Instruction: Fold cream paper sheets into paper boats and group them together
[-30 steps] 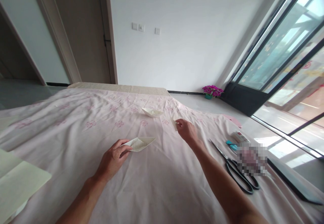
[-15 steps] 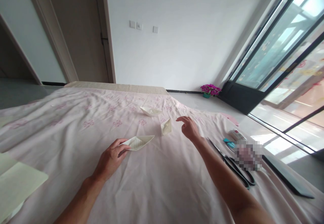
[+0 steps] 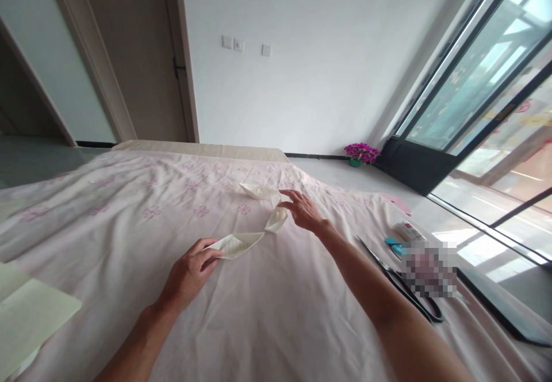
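I have the left hand point(image 3: 193, 268) closed, thumb against fingers, on the left end of the nearest paper boat point(image 3: 239, 245), mid-cloth point(image 3: 267, 319). My right hand point(image 3: 305, 210), fingers loosely spread, is at a smaller folded paper point(image 3: 276, 221); from here I can't tell whether it grips. The farthest boat point(image 3: 257, 191) sits toward the cloth's far edge.

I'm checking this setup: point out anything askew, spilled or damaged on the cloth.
No spill or damage shows. The oddest thing is the pixelated patch beside the scissors, which hides whatever lies there. The pink cloth is also rumpled, creased at the far left instead of smooth.
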Available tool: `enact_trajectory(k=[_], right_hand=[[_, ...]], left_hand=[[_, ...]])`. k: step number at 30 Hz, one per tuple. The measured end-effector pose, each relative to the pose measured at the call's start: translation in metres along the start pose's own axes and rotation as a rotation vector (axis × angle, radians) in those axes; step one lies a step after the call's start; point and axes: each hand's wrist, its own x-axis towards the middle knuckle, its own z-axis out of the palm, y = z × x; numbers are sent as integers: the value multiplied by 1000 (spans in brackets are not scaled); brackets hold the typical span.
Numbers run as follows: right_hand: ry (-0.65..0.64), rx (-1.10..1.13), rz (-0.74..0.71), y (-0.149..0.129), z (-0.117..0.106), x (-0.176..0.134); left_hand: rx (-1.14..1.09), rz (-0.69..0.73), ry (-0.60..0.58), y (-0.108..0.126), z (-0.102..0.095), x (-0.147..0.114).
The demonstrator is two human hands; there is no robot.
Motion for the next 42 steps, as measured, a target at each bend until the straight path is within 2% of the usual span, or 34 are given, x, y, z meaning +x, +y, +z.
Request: enact_trajectory(k=[6,15,30,42], right_hand=[[-53,-21,-32,11,-7,0],[17,-87,185,21,-6,-19],[55,-64,315,10,17,-33],[65,-60,332,2,16,-27]], left_hand=[[3,-25,-12,-2,1,-1],[14,-17,-11,-3,3,-1],[18,27,12,-5,4,-1],[11,5,-7,-4,2,-1]])
